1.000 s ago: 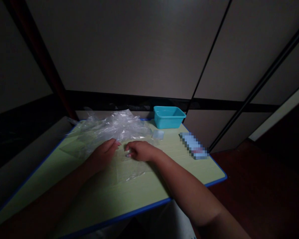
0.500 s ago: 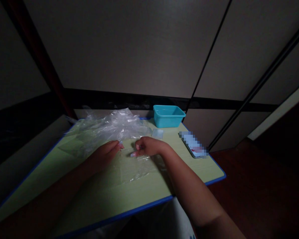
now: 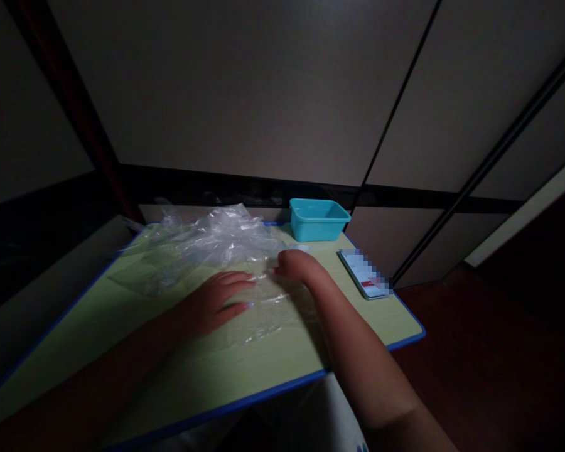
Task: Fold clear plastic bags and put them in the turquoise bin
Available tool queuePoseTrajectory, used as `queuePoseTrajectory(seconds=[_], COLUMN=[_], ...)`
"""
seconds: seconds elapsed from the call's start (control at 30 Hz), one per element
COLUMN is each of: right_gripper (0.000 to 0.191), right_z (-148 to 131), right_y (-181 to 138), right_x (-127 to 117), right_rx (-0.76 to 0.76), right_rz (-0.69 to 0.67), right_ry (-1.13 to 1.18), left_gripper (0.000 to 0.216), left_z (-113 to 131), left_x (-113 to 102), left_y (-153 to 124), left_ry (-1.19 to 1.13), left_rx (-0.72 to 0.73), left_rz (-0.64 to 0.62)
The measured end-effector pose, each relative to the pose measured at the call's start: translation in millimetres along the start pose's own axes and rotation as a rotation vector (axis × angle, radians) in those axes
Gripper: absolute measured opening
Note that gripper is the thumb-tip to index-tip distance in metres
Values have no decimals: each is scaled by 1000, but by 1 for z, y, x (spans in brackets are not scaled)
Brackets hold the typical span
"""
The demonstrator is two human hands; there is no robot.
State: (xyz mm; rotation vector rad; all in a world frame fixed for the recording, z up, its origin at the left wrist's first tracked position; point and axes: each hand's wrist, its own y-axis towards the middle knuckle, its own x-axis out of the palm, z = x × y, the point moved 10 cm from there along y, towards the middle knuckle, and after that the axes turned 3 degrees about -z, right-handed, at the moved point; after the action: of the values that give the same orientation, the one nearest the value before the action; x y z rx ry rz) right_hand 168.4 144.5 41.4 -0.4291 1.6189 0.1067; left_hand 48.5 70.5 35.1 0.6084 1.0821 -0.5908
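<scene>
A flat clear plastic bag (image 3: 268, 314) lies in the middle of the pale green table (image 3: 282, 358). My left hand (image 3: 216, 302) rests flat on the bag's left part, fingers stretched out toward the right. My right hand (image 3: 295, 265) is at the bag's far edge with its fingers curled down onto the plastic. What they pinch is hard to see in the dim light. A crumpled heap of clear plastic bags (image 3: 207, 242) sits just beyond both hands.
A teal plastic tub (image 3: 317, 220) stands at the table's far edge. A small clear square piece (image 3: 299, 248) lies in front of it, partly behind my right hand. A phone (image 3: 365, 273) lies near the right edge. The table has a blue rim; the dark floor is on the right.
My right hand moved away from me toward the tub, drawing the bag's far edge. My left hand slid right and flattened on the plastic.
</scene>
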Motion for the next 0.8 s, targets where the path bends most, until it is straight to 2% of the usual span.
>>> queuePoseTrajectory(seconds=[0.2,0.47,0.67,0.8], right_gripper=[44,47,40,37], right_z=[38,47,47,42], right_y=[7,8,7,4], right_x=[0,4,1,-3], right_rx=[157,202,202,190], right_rz=[40,34,47,79], right_ry=[19,63,88,95], left_gripper=[53,59,50,48], left_z=[-6,0,12,12], left_x=[31,22,25,28], left_y=[-6,-4,-5,-7], left_ry=[47,55,33,21], left_rx=[-12,9,52,25], left_rz=[-226,-166,-224,-280])
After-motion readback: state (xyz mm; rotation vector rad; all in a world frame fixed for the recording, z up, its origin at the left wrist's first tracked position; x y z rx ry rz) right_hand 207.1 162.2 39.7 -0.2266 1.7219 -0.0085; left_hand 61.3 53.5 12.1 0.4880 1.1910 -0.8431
